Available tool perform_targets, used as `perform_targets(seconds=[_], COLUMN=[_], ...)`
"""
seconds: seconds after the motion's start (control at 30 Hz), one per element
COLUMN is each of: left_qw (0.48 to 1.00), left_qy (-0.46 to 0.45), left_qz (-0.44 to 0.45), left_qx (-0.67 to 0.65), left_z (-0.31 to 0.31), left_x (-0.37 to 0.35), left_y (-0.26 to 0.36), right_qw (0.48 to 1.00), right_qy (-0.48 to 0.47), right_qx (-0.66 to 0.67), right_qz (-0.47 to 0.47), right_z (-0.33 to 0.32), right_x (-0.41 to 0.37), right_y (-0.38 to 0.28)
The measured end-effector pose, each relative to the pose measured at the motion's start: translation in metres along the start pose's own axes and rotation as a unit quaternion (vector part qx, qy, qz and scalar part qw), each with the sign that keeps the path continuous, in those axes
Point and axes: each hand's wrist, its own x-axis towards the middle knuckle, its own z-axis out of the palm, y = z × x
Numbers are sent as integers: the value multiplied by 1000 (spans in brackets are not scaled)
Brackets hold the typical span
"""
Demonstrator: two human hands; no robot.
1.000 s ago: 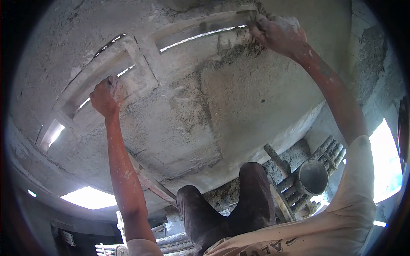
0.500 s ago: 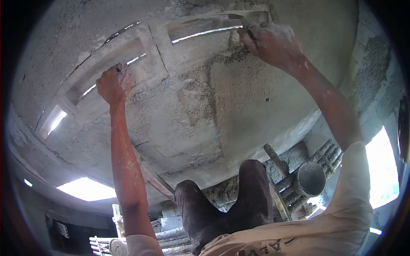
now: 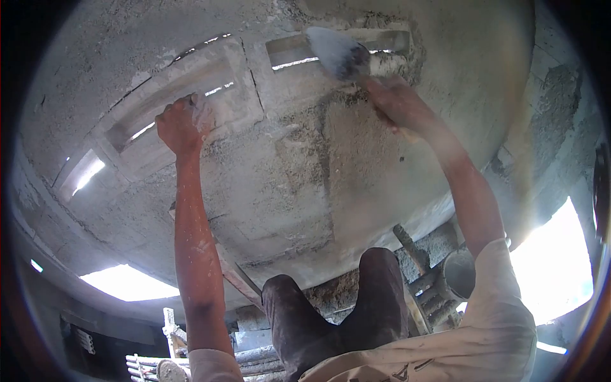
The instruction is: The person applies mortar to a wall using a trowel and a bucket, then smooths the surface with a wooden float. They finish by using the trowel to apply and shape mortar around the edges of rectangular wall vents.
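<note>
While the right hand point(image 3: 398, 105) sits at about 1 o'clock in the view, its fingers are curled tight round the handle of a trowel point(image 3: 337, 54). The handle itself is hidden inside the fist. The blade points up toward 12 o'clock and overlaps the right vent opening point(image 3: 389, 41). It is motion-blurred, so I cannot tell whether it touches the surface. The left hand point(image 3: 184, 124) is at 10 o'clock, arm stretched out, clenched in a fist with the fingers hooked over the lower lip of the left vent opening point(image 3: 167, 83). Neither hand is spread. Rough grey mortar point(image 3: 305, 149) covers the wall point(image 3: 280, 210) between the two arms. The person's knees point(image 3: 337, 305) are at 6 o'clock. A bucket point(image 3: 459, 274) stands at 4 o'clock, partly behind the right sleeve.
</note>
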Motion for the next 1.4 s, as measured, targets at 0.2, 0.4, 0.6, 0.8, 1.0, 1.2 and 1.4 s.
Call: perform_targets(seconds=[0.2,0.4,0.6,0.8,1.0,1.2,1.4], left_qw=[996,999,999,996,998,991,995], left_qy=[58,15,33,-80,-64,84,45], left_qz=[60,31,7,23,9,107,85], left_qx=[-11,-13,16,22,9,2,6], left_z=[5,3,17,-12,-21,17,-5], left_x=[-8,-4,-4,2,-2,-7,-8], left_y=[-9,0,-12,8,15,-13,0], right_qw=[1000,999,997,999,997,962,967], right_qy=[10,44,69,30,49,87,60], right_qx=[-18,-2,12,25,-21,-212,-215], right_qz=[-18,12,34,26,-51,-149,-122], right_z=[13,16,23,20,47,41,33], right_x=[-9,-10,-3,-8,10,20,15], right_y=[-28,-13,-17,-14,-34,-53,-74])
